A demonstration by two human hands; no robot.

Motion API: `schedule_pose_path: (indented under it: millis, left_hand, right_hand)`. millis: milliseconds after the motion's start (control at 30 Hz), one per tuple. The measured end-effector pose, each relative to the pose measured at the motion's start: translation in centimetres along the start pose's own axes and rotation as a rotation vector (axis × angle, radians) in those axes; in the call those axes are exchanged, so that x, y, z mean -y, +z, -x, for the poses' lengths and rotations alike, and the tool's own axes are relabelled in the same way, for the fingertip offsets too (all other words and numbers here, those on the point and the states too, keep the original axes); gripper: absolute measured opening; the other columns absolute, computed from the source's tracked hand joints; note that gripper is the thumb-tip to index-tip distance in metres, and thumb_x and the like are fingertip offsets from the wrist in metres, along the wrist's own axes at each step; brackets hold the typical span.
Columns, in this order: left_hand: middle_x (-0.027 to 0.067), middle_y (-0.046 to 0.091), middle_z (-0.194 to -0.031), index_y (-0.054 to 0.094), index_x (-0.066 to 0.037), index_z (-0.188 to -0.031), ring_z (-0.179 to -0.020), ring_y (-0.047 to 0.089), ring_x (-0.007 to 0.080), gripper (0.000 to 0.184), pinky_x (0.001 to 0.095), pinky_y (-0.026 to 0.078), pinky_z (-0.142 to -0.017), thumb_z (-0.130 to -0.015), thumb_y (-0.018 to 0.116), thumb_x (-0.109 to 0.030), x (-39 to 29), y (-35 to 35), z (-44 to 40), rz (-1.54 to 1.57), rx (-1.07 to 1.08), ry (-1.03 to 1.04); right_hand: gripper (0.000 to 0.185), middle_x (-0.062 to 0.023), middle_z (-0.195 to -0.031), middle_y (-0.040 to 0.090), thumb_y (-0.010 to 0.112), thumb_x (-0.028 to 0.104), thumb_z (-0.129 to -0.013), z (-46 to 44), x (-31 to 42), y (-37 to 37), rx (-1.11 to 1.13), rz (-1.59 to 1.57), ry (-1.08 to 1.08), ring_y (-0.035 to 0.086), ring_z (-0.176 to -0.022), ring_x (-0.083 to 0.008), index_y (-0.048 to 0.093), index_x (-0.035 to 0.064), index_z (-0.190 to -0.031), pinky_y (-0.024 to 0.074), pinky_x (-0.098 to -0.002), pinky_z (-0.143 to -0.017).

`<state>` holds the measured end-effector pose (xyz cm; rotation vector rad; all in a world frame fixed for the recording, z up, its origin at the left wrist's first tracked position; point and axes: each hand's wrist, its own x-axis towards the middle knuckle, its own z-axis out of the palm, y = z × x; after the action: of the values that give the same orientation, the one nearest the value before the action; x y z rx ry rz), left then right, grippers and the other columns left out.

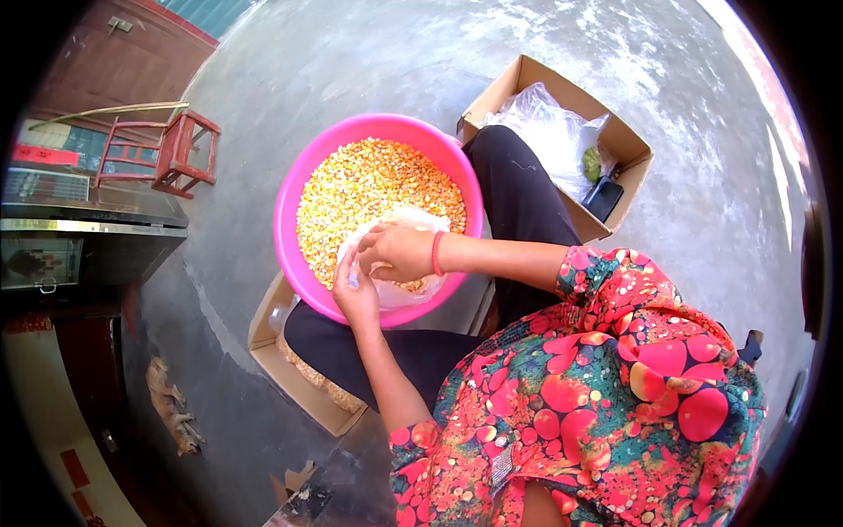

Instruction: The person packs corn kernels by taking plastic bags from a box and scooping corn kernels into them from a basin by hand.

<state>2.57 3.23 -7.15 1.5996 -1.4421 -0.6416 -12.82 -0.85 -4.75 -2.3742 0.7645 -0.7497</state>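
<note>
A bright pink basin full of yellow corn kernels stands between the knees. Over its near side lies a thin clear plastic bag, with some kernels showing under or inside it; which, I cannot tell. My left hand grips the bag's edge, fingers pointing up, just inside the rim. Close against it, my right hand, with a red band at the wrist, has its fingers bent together on the same edge. The fingertips of both hands nearly meet and partly hide the plastic.
A cardboard box at upper right holds clear bags, a green item and a dark phone. Another box, with kernels, sits under the left leg. A red wooden chair and a lying animal are at left.
</note>
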Motion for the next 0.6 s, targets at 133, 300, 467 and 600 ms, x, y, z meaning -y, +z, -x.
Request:
schedule_pose_path:
  millis: [133,300,467,600]
  left_hand:
    - [0.0166,0.062,-0.105,0.06,0.003,-0.105,-0.101,0.058,0.0278,0.037,0.0356,0.043,-0.09,-0.071,0.047,0.006,0.7,-0.2,-0.1,0.002,0.003,0.035]
    - [0.0176,0.062,-0.103,0.061,0.003,-0.105,-0.1,0.058,0.0297,0.038,0.0364,0.043,-0.089,-0.07,0.046,0.004,0.1,-0.1,-0.1,-0.066,-0.001,0.063]
    - [0.0182,0.062,-0.104,0.061,0.003,-0.105,-0.1,0.058,0.03,0.038,0.0364,0.043,-0.089,-0.07,0.046,0.004,0.2,-0.1,-0.2,-0.069,0.008,0.093]
    - [0.0184,0.062,-0.104,0.06,0.004,-0.105,-0.1,0.058,0.0293,0.038,0.0362,0.043,-0.089,-0.07,0.046,0.004,0.4,-0.1,-0.1,-0.053,0.003,0.079]
  right_hand:
    - [0.013,-0.0089,-0.088,0.059,0.065,0.014,-0.071,1.3,1.2,-5.6,-0.217,0.061,0.038,0.055,-0.091,-0.0273,0.063,0.0102,-0.083,0.042,-0.0414,-0.079]
    - [0.025,-0.0119,-0.09,0.055,0.065,0.012,-0.073,6.7,-1.0,-15.2,-0.472,0.375,0.27,0.055,-0.085,-0.0302,0.058,0.0079,-0.097,0.0459,-0.0363,-0.071]
    - [0.031,-0.0111,-0.089,0.054,0.07,0.018,-0.07,11.9,-2.5,-16.9,-0.364,0.351,0.433,0.055,-0.086,-0.0266,0.056,0.0068,-0.095,0.045,-0.0348,-0.073]
    - [0.018,-0.0092,-0.078,0.054,0.068,0.016,-0.071,13.6,-4.5,-18.5,-0.121,0.334,0.358,0.055,-0.078,-0.0265,0.056,0.0053,-0.079,0.0441,-0.0367,-0.069]
